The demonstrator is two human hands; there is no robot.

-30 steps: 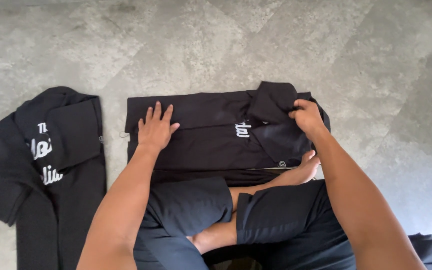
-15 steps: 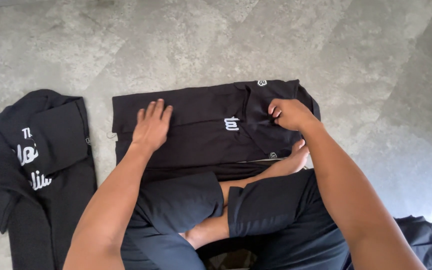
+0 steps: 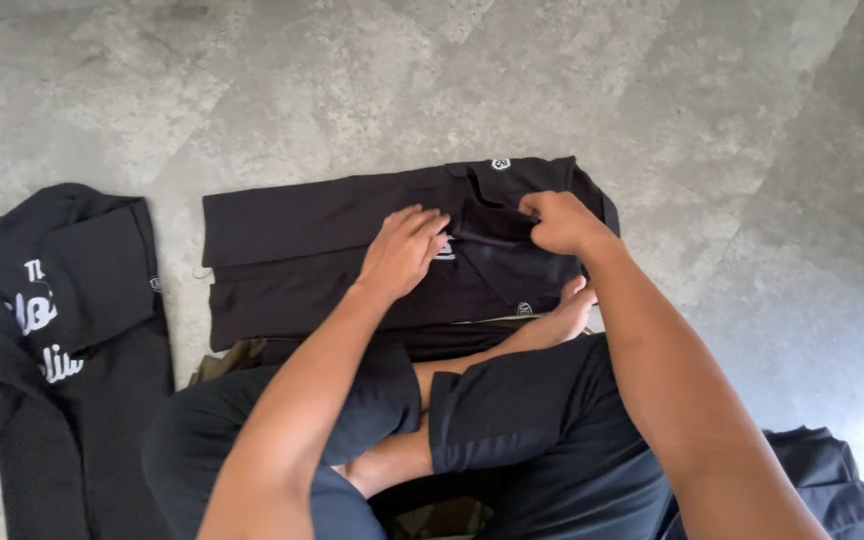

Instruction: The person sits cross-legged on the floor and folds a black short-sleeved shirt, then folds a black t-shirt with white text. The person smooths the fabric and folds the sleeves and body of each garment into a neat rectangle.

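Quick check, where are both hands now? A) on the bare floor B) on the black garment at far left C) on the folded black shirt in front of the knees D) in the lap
C: the left hand and right hand both rest on the folded black shirt; the garment at far left lies untouched.

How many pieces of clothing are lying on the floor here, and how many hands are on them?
Black folded shirt under the hands: 1
Black garment with white lettering at left: 1
Dark garment at lower right, partly out of view: 1
Hands on the folded shirt: 2, left hand and right hand
Total: 3 garments, 2 hands
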